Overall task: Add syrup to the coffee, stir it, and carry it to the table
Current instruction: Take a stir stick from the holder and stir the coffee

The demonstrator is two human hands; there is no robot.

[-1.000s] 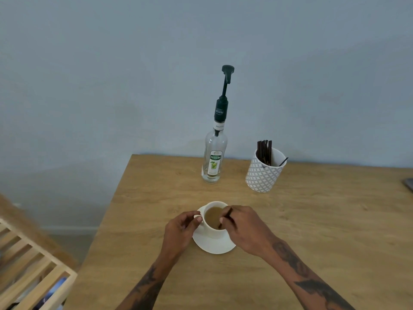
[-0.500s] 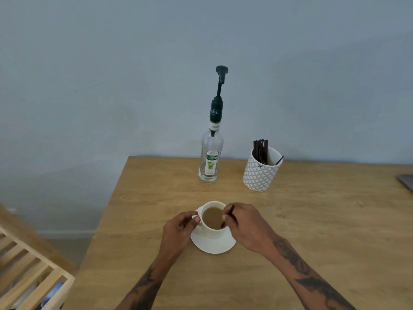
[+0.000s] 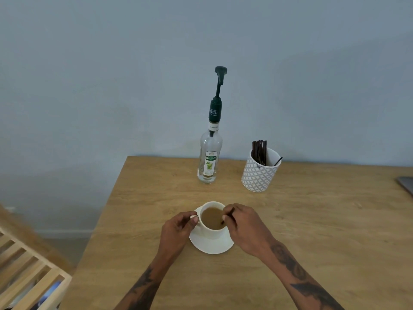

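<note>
The left hand (image 3: 178,229) pinches the cup (image 3: 212,220) handle while the right hand (image 3: 245,229) holds a stirrer (image 3: 226,218) in the coffee.

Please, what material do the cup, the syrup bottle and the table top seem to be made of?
The cup looks like glazed white ceramic: smooth, opaque, faintly shiny. The syrup bottle seems clear glass, since the wall shows through it; its pump looks like dark green plastic. The table top shows light wood grain with a matte finish, either solid wood or veneer.
</note>
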